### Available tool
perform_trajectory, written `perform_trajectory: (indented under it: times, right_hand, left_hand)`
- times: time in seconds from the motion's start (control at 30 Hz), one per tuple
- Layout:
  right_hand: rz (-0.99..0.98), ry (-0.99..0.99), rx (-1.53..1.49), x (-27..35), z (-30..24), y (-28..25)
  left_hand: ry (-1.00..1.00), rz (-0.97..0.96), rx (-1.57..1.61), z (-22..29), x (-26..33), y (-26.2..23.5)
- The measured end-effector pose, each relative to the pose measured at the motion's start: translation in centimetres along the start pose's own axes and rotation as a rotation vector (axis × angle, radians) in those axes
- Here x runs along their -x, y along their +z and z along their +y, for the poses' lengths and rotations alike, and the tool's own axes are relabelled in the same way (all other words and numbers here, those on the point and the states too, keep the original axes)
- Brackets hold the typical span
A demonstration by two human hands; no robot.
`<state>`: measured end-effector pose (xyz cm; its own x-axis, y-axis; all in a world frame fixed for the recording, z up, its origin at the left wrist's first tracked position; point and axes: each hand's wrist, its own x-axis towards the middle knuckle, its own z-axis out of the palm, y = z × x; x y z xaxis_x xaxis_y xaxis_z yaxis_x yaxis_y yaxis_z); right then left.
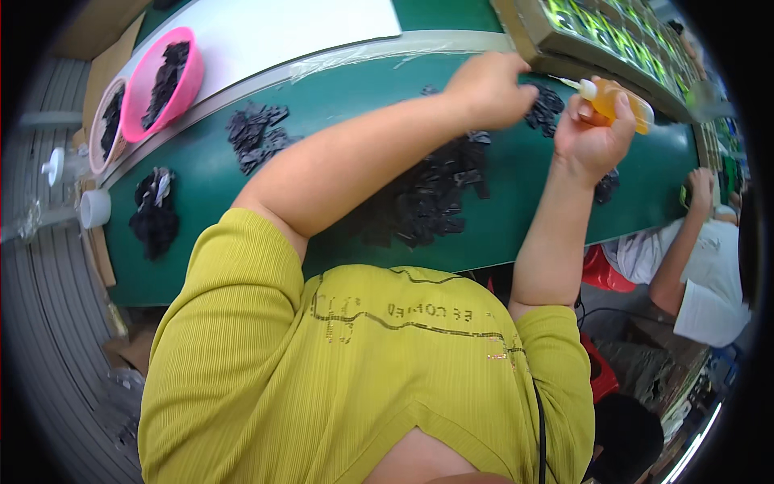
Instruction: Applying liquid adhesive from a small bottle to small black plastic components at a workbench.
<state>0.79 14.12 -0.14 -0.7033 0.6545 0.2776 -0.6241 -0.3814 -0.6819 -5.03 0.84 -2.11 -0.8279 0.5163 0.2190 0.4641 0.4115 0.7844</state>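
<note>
From my remote seat, the right hand (pixel 592 141) has fingers curled round the bottle (pixel 617 103), at the box (pixel 528 32)'s near side. The left hand (pixel 492 90), half-closed beside the box: I can't tell its hold. Oversqueezing could spill onto strips (pixel 545 111) near the box.

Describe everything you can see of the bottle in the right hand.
The bottle is small, smooth and orange-yellow, apparently see-through plastic. A white collar joins it to a thin, pale nozzle. It is tipped almost onto its side, nozzle toward the left and slightly higher than the base, in the upper right of the view. The right hand grips its body, hiding part of it. The exact fill level can't be made out.
</note>
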Motion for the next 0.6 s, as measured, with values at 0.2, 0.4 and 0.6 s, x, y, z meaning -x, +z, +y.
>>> perform_trajectory:
  times: [0.2,0.4,0.6]
  right_hand:
    - [-0.060,0.029,-0.006,0.6,-1.0,-0.2]
    - [-0.061,0.078,0.041,1.4,0.2,1.3]
    - [-0.066,0.059,0.097,1.1,0.7,1.6]
  left_hand:
    - [0.098,-0.195,-0.031,1.2,9.1,-6.9]
    - [-0.247,-0.071,-0.358,-6.0,14.3,-16.3]
    - [-0.315,-0.155,-0.403,-7.8,13.7,-18.7]
